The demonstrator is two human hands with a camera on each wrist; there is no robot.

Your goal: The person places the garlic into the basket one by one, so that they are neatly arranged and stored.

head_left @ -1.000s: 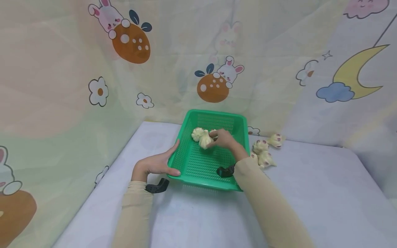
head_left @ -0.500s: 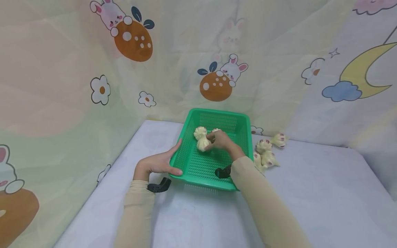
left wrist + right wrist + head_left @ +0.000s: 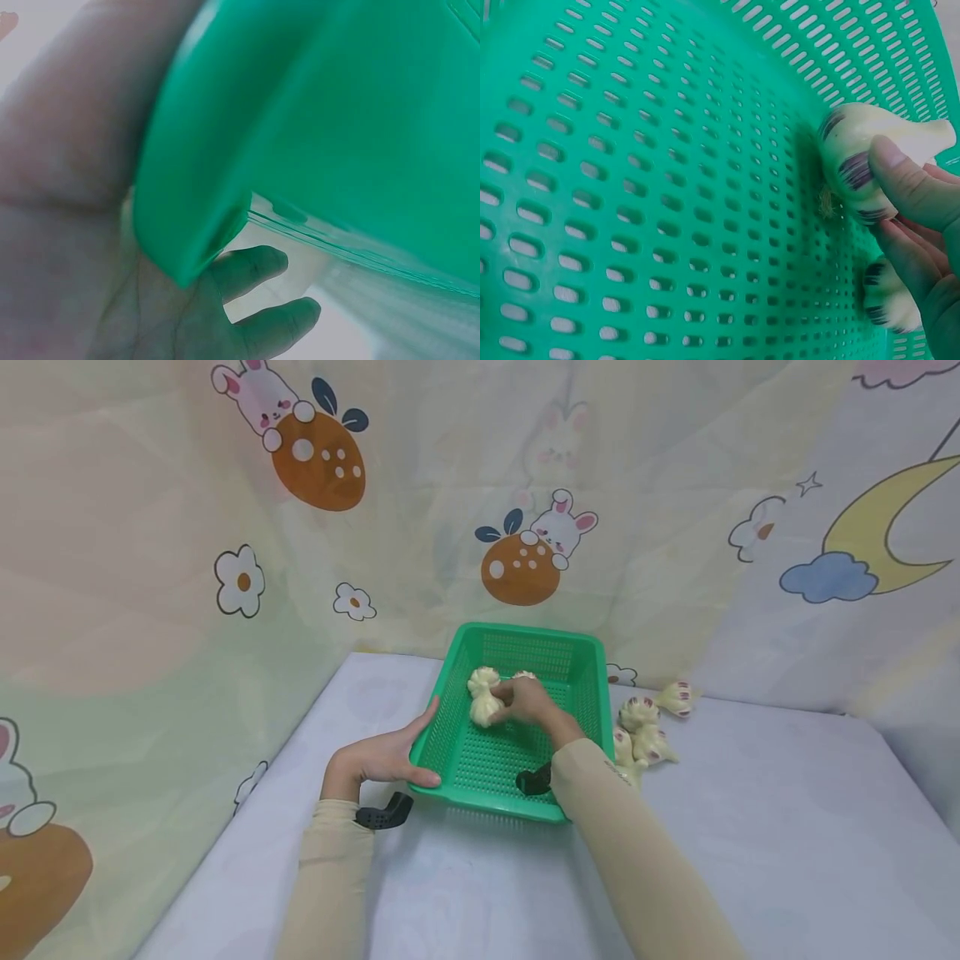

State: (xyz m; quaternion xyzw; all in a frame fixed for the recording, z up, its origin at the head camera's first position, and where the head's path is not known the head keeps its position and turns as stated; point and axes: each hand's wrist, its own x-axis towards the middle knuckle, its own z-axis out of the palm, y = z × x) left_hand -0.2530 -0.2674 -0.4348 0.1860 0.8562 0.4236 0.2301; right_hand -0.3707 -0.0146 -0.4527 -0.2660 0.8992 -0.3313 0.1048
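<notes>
A green plastic basket (image 3: 468,781) with slotted walls stands on the table, turned slightly. My left hand (image 3: 378,757) grips its near left corner, with fingers spread along the outside. Close up in the left wrist view, fingers (image 3: 274,330) show below the rim. Inside the basket, my right hand (image 3: 527,700) pinches a garlic bulb (image 3: 862,157) between thumb and fingers, low over the slotted floor. A second garlic bulb (image 3: 483,677) lies just behind the pinched one. Another garlic bulb (image 3: 891,296) shows beneath my right fingers and is partly hidden by them.
Right of the basket, several garlic bulbs (image 3: 639,713) lie in a loose group on the white table (image 3: 750,827). One garlic bulb (image 3: 677,698) sits farther back, near the printed cloth backdrop (image 3: 420,527). Black wrist cameras (image 3: 386,811) jut out by both hands.
My right hand has moved a little to the left inside the basket, bringing the pinched garlic bulb nearer the left wall. The left hand keeps its hold on the corner.
</notes>
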